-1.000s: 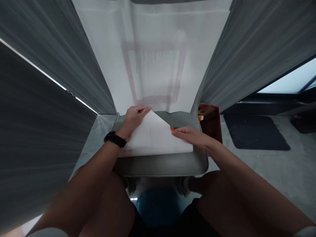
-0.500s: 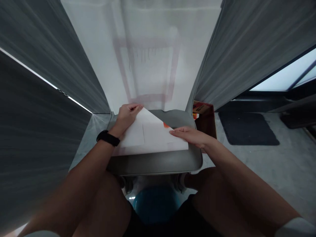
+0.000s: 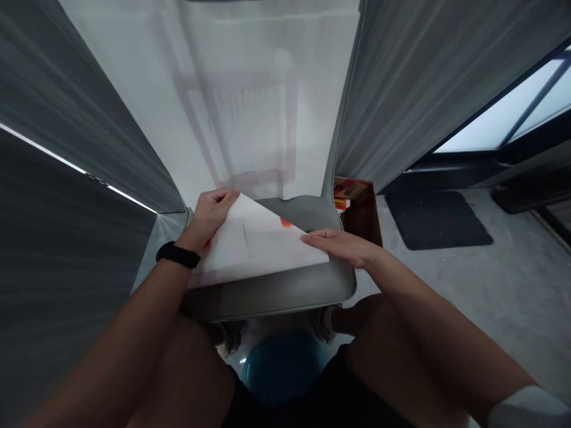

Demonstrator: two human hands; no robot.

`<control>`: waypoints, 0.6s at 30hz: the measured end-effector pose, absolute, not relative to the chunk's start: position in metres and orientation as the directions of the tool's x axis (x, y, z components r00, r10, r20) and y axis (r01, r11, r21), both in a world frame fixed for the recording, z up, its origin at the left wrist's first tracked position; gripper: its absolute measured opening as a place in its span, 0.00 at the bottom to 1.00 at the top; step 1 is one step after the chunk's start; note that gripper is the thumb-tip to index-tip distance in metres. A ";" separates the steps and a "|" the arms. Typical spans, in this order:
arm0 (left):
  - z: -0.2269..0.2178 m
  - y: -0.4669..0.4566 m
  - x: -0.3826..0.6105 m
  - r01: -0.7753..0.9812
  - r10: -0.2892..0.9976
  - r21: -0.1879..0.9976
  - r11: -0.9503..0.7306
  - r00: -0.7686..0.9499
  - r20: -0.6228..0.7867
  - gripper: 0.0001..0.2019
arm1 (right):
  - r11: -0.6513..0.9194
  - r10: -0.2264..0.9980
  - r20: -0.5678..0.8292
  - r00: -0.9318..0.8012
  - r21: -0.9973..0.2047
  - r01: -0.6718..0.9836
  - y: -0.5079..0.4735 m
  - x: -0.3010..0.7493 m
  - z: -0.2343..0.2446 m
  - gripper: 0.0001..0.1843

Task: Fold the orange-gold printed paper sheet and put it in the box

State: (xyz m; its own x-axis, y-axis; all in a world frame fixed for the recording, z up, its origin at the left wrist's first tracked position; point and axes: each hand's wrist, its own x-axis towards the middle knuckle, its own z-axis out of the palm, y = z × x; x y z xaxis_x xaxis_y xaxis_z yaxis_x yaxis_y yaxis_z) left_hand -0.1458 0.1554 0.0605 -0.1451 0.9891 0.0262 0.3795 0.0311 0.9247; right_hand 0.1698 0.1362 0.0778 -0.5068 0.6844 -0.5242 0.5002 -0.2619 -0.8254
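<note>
A white sheet of paper (image 3: 267, 244), folded along a slanted upper edge, rests over the grey chair seat (image 3: 276, 291). An orange mark (image 3: 286, 222) shows near that edge. My left hand (image 3: 209, 217), with a black band at the wrist, pinches the paper's upper left corner between thumb and fingers. Toward the right end of the slanted edge, my right hand (image 3: 336, 242) grips the paper, its thumb on top and the other fingers partly hidden behind.
White covering with a faint pinkish frame pattern (image 3: 289, 131) hangs on the chair's backrest. A red cardboard box (image 3: 363, 214) stands on the floor right of the chair. Further right lies a dark mat (image 3: 437, 220). A blue stool (image 3: 283, 365) shows between my legs.
The view has shifted, so chair and hands appear further left. Both hands keep hold of the paper, which looks slightly more tilted, its right end higher.
</note>
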 end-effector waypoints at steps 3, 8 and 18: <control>0.058 0.157 -0.147 0.394 0.989 0.919 0.024 -0.145 0.036 0.16 | -0.327 0.625 -0.562 -0.542 -0.819 0.471 0.135 0.175 0.075 0.28; 0.050 0.162 -0.148 0.470 0.990 0.882 0.010 -0.131 0.059 0.15 | -0.374 0.617 -0.569 -0.544 -0.820 0.433 0.127 0.177 0.068 0.28; 0.054 0.162 -0.153 0.471 0.966 0.882 -0.029 -0.215 0.146 0.15 | -0.115 0.784 -0.384 -0.487 -0.861 0.495 0.072 0.147 0.085 0.29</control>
State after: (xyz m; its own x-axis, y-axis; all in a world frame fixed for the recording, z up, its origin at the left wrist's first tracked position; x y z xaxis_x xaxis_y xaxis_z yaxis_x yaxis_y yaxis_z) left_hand -0.1530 0.1620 0.0539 -0.2152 0.9656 0.1463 0.4709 -0.0287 0.8817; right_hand 0.1466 0.0720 0.0854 -0.4868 0.7843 -0.3845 0.4954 -0.1146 -0.8611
